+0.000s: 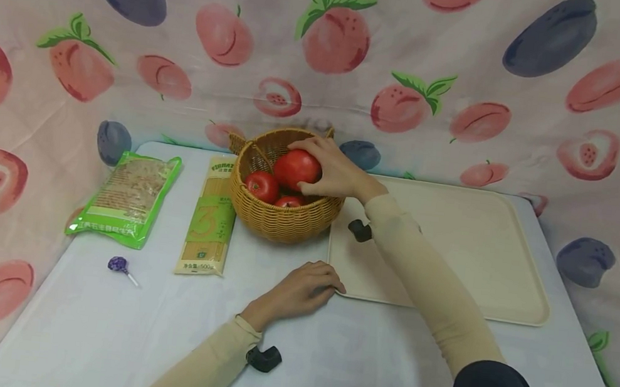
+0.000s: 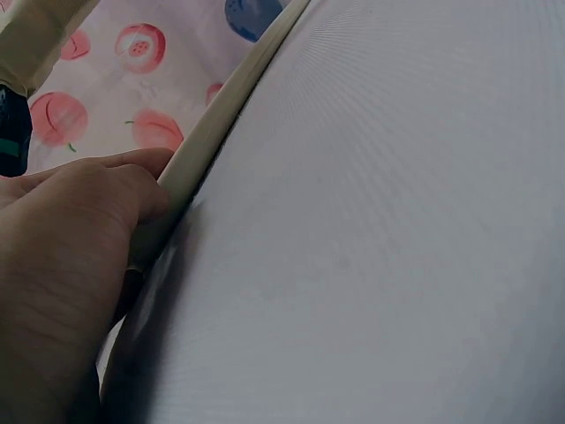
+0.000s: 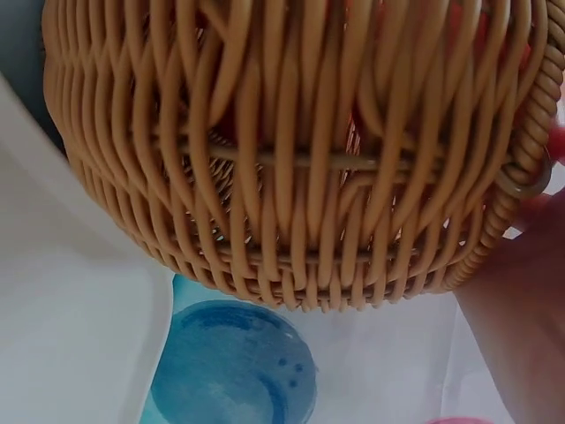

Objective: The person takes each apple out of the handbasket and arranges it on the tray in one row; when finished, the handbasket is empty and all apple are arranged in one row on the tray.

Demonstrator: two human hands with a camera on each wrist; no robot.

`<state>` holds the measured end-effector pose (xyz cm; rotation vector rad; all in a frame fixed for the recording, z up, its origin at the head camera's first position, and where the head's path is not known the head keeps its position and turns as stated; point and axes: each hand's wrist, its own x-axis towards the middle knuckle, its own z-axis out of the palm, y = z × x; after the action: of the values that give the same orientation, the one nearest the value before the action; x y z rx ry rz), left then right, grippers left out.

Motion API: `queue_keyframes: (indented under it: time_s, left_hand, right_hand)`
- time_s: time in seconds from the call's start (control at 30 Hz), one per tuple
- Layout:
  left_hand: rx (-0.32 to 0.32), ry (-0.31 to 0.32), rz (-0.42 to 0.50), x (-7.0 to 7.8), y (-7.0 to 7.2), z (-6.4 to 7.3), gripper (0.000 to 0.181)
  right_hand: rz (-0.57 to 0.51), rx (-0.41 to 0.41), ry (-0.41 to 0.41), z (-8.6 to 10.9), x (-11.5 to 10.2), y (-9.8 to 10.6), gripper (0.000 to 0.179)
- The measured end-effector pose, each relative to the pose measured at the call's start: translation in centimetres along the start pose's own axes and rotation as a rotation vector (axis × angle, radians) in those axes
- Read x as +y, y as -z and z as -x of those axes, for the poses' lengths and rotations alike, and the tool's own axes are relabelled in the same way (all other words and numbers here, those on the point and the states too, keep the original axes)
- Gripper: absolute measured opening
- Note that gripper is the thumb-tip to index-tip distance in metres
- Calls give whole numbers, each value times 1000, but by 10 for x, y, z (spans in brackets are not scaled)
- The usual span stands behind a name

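Inside the wicker basket [image 1: 281,221], back-ctr of the table [image 1: 102,335], R hand [image 1: 342,173] is grasping a big red tomato [image 1: 293,168], fingers curling over it and thumb pressing the near side. Other tomatoes [image 1: 261,186] are lying next to it, one partly hidden. R wrist view is showing mostly basket weave, w/ red peeking thru gaps. L hand [image 1: 300,290] is holding the near-L corner of the cream tray [image 1: 475,236], fingers bending onto the rim; tray is lying flat, R of basket.

Just L of basket, the noodle pkg [image 1: 209,214] is lying lengthwise, its green band bearing a big "3", bottom line reading "500g"; brand at top is too blurry to make out for sure. Farther L, a green-edged bag [image 1: 128,193] is carrying white print along its bottom, too small to read. Nr the bag, a purple-wrapped lollipop [image 1: 118,264] is resting stick-out toward the R.
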<state>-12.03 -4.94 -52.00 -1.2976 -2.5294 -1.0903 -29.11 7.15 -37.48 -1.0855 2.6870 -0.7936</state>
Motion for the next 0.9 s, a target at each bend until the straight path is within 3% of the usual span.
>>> queue_keyframes:
  time_s: [0.3, 0.9]
  left_hand:
    - [-18, 8, -5, 1, 1, 1, 18]
    - [-23, 17, -10, 2, 2, 2, 18]
  right_hand:
    - [-69, 74, 77, 4, 3, 0, 69]
    - [-227, 199, 48, 17, 9, 4, 74]
